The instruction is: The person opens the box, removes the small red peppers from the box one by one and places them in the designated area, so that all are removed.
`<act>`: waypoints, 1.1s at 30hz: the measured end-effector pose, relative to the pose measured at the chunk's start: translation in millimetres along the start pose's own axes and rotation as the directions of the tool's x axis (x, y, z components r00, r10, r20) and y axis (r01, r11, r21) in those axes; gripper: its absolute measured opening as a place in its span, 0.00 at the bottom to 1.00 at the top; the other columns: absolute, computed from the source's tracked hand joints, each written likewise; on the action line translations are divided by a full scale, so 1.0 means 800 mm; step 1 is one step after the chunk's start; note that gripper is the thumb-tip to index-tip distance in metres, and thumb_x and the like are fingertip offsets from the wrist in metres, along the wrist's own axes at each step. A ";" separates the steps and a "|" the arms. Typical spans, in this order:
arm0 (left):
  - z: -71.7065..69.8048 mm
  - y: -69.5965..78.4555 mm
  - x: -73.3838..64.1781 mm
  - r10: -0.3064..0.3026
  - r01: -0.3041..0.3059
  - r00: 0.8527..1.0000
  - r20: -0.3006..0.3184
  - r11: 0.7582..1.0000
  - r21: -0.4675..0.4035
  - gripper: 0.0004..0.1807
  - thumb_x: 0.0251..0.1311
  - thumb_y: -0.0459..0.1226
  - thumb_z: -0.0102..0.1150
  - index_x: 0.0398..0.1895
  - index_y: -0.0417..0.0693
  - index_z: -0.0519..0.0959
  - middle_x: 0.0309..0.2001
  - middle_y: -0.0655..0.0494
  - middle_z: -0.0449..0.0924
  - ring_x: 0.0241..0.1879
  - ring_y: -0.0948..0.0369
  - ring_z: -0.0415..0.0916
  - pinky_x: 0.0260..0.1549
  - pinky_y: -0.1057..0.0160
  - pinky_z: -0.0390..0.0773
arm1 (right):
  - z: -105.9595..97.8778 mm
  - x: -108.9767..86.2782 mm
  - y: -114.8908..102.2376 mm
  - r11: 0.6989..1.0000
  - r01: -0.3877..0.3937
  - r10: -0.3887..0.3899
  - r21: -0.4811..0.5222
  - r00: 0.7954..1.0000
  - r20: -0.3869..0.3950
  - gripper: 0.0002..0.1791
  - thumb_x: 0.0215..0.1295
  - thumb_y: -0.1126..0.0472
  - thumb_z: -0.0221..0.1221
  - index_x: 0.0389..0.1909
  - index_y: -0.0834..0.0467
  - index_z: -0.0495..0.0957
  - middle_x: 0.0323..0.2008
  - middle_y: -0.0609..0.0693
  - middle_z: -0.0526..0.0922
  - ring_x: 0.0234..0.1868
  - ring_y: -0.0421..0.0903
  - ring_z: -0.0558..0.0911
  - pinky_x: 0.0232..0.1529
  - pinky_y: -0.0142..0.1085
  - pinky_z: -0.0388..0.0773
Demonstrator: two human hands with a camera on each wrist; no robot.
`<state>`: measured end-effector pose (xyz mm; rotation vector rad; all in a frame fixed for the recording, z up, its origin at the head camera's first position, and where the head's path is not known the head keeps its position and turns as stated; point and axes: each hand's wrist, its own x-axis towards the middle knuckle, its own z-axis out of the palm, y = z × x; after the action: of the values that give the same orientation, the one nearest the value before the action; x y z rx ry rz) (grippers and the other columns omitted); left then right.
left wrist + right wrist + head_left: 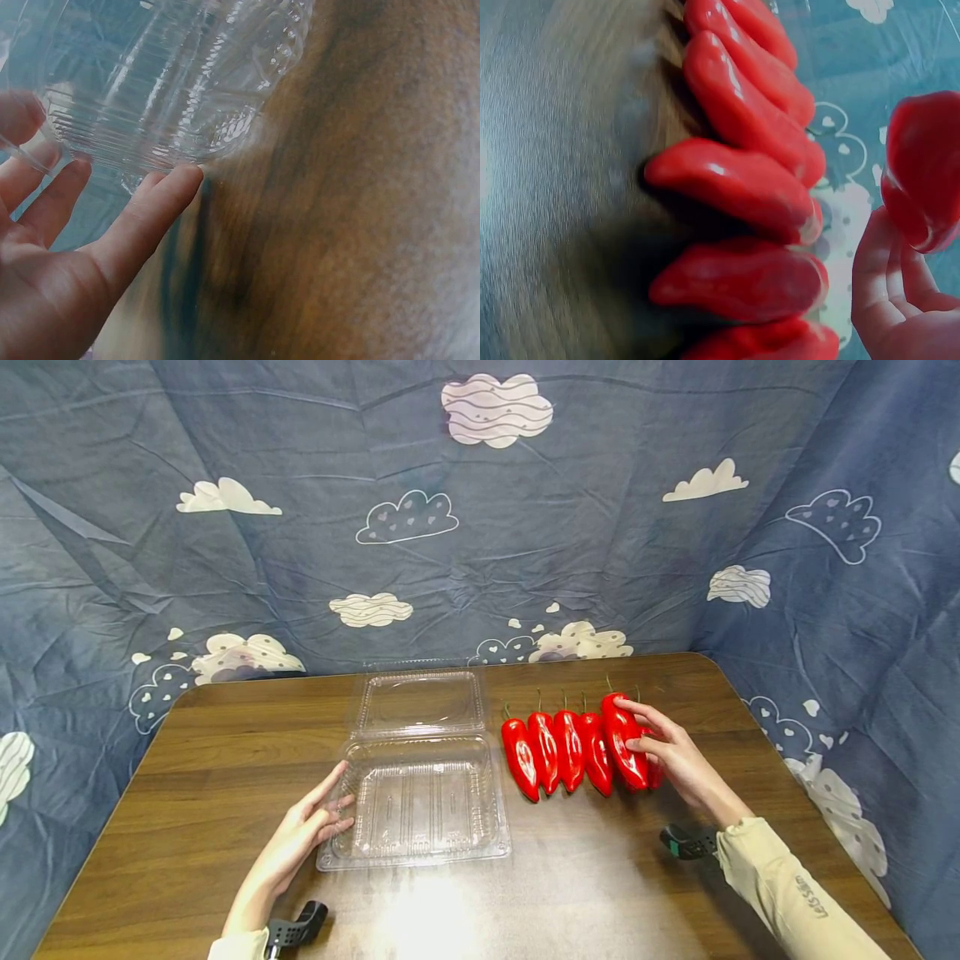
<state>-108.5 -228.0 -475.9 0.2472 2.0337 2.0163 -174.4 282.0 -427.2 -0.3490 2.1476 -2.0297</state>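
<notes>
My right hand (pixel 678 760) pinches a glossy red pepper (pixel 619 722) between thumb and fingers. In the right wrist view this pepper (pixel 924 169) is raised off the table, beside a row of several more red peppers (pixel 735 187). Their green stems point to the back of the table. A clear plastic clamshell box (pixel 420 810) lies unfolded left of the row, its lid (pixel 422 703) laid back behind the base. At the left side of the base my left hand (pixel 296 835) touches the wall with spread fingers, also visible in the left wrist view (pixel 142 225).
All this stands on a brown wooden table (pixel 225 760). Behind it and at the right hangs a dark blue curtain (pixel 300 560) with white clouds. Black wrist straps (pixel 296 927) sit at both wrists. A bright reflection lies on the table's front.
</notes>
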 end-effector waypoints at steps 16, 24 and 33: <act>-0.001 -0.001 -0.001 0.009 -0.009 1.000 0.006 1.000 -0.005 0.38 0.60 0.23 0.37 0.76 0.43 0.45 0.76 0.47 0.36 0.67 0.38 0.50 0.56 0.61 0.72 | -0.038 -0.006 0.014 0.999 0.049 -0.050 -0.016 0.989 -0.139 0.30 0.65 0.73 0.51 0.68 0.55 0.66 0.51 0.47 0.73 0.46 0.40 0.76 0.39 0.28 0.78; 0.000 0.000 -0.001 0.004 -0.004 1.000 0.004 1.000 -0.006 0.38 0.60 0.23 0.37 0.76 0.43 0.45 0.76 0.47 0.37 0.67 0.39 0.50 0.55 0.62 0.72 | -0.061 -0.015 0.027 0.999 0.046 -0.049 -0.022 0.974 -0.221 0.29 0.65 0.74 0.50 0.67 0.55 0.68 0.48 0.47 0.74 0.43 0.39 0.76 0.36 0.27 0.78; 0.001 0.001 -0.001 -0.011 0.011 1.000 -0.006 1.000 -0.001 0.39 0.60 0.24 0.37 0.76 0.45 0.46 0.76 0.48 0.36 0.67 0.39 0.50 0.55 0.62 0.72 | -0.082 -0.019 0.045 0.992 -0.027 -0.011 -0.125 0.957 -0.291 0.30 0.64 0.75 0.50 0.66 0.50 0.70 0.48 0.44 0.70 0.43 0.37 0.74 0.33 0.26 0.79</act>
<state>-108.0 -227.7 -475.1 0.2298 2.0332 2.0140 -180.0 350.6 -459.3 -0.0562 2.4518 -2.0541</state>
